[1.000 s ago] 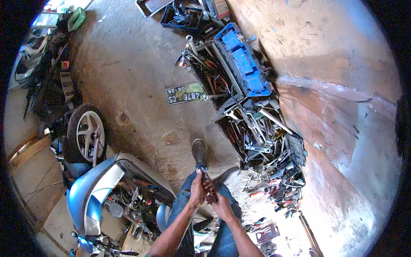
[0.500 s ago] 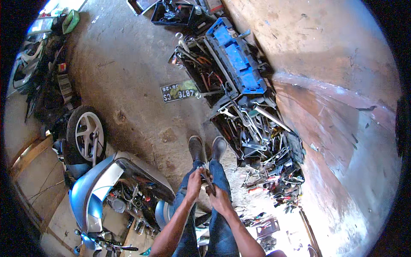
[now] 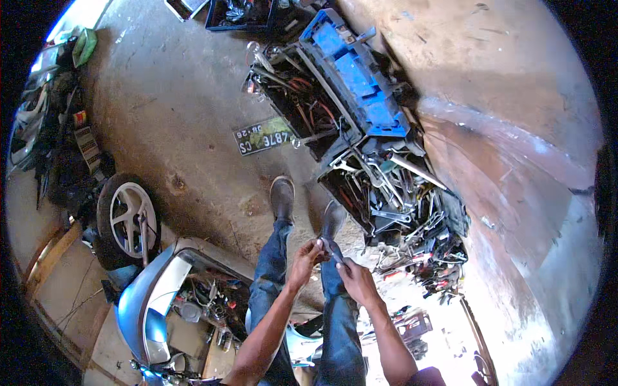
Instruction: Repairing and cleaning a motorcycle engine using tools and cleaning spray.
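Note:
My right hand [image 3: 356, 278] is closed round the lower end of a slender dark grey metal tool [image 3: 332, 249], which slants up and left from the fist. Its exact kind is too small to tell. At the tool's upper end my left hand [image 3: 305, 260] is closed in a pinch; anything small between those fingertips cannot be made out. Both hands are held in front of my jeans, above my dark shoes. The nearest other things are the loose wrenches [image 3: 391, 217] in the toolbox to the right.
An open toolbox with blue trays [image 3: 354, 74] leans near the wall [image 3: 515, 174]. A number plate [image 3: 262, 136] lies on the floor. Left are a wheel [image 3: 132, 222] and a blue motorcycle body panel [image 3: 138, 305]. A black crate [image 3: 241, 27] sits at the far end.
Both hands have moved right and apart slightly, with the tool still between them. My left foot has shifted forward and left, the legs have spread, and the view has tilted a little.

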{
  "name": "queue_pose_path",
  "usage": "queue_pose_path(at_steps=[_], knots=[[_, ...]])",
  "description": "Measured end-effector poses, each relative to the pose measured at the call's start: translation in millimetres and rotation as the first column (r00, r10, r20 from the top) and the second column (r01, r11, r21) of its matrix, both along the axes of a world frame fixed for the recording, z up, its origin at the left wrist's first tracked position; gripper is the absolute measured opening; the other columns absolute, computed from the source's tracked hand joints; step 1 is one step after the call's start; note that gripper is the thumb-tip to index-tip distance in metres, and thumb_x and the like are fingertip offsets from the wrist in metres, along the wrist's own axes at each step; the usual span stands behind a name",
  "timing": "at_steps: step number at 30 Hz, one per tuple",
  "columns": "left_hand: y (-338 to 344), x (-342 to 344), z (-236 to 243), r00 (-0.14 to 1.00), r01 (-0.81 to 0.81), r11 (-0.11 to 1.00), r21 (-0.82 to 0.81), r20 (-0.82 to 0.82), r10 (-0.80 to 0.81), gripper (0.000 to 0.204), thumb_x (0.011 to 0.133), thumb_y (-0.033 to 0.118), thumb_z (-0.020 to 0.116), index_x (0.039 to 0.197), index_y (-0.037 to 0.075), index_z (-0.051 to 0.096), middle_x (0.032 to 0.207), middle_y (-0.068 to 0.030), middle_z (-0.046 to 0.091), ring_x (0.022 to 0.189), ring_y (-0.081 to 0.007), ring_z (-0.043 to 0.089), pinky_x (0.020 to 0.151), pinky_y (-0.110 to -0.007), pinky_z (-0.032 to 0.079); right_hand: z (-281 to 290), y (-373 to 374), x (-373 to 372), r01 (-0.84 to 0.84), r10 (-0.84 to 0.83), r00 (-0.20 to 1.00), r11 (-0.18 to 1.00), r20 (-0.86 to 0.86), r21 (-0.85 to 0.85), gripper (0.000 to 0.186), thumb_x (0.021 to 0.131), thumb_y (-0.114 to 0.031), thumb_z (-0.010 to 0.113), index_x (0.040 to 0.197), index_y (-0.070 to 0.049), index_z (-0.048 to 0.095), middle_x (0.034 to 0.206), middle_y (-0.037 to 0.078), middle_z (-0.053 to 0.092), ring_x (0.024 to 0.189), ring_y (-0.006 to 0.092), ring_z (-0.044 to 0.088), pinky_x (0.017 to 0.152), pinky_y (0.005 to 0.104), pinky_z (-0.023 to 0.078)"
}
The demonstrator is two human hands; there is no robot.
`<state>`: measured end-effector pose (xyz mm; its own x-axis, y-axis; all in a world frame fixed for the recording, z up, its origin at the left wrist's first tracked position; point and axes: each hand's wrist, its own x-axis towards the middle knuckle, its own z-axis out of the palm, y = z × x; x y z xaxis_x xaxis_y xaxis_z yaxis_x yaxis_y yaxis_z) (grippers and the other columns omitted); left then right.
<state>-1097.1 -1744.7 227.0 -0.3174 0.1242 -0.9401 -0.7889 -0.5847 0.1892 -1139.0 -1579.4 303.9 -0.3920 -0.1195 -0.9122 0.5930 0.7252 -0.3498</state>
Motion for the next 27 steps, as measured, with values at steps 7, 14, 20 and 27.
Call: queue_pose_path(at_steps=[7, 14, 20, 27], knots=[[-21.0, -12.1, -47.9, 0.994, 0.102, 0.989, -0.108, -0.023, -0.105, 0.027, 0.104, 0.031, 0.053, 0.101, 0.007, 0.065, 0.092, -0.0011, 0.068, 0.082, -0.0089, 0.061, 0.079, -0.026, 0.048, -57.9, -58.3, -3.8, 0.21, -0.21, 0.978, 0.971, -0.018, 0.113, 0.033, 0.101, -0.032, 0.053, 0.116, -0.004, 0.063, 0.091, 0.026, 0.067, 0.087, 0.045, 0.066, 0.07, 0.0439, 0.05], [-16.3, -22.9, -45.9, 0.992, 0.129, 0.912, -0.39, 0.052, -0.118, 0.03, 0.104, 0.033, 0.052, 0.095, 0.007, 0.059, 0.084, 0.0025, 0.056, 0.078, -0.007, 0.048, 0.072, -0.025, 0.041, -115.1, -104.6, 55.9, 0.431, -0.436, 0.864, 0.899, -0.251, -0.076, 0.028, 0.099, -0.018, 0.049, 0.119, 0.0, 0.06, 0.104, 0.029, 0.066, 0.099, 0.0473, 0.063, 0.076, 0.0512, 0.051], [-19.1, -20.1, -45.2, 0.925, 0.319, 0.776, -0.543, 0.002, -0.379, 0.031, 0.103, 0.031, 0.055, 0.1, 0.001, 0.06, 0.089, -0.0011, 0.057, 0.083, -0.0083, 0.046, 0.076, -0.025, 0.042, -111.5, -100.7, 39.3, 0.423, -0.436, 0.888, 0.899, -0.144, -0.114, 0.027, 0.097, -0.018, 0.051, 0.117, -0.001, 0.06, 0.099, 0.031, 0.064, 0.093, 0.05, 0.062, 0.074, 0.0509, 0.05], [-12.1, -17.5, -43.6, 0.97, 0.221, 0.867, -0.446, 0.008, -0.243, 0.043, 0.105, 0.039, 0.047, 0.112, -0.001, 0.063, 0.103, -0.0068, 0.066, 0.093, -0.0145, 0.056, 0.086, -0.03, 0.045, -124.9, -87.9, 49.0, 0.497, -0.517, 0.815, 0.856, -0.262, -0.145, 0.026, 0.094, -0.01, 0.06, 0.116, 0.003, 0.06, 0.093, 0.03, 0.065, 0.088, 0.0485, 0.064, 0.071, 0.0499, 0.051]])
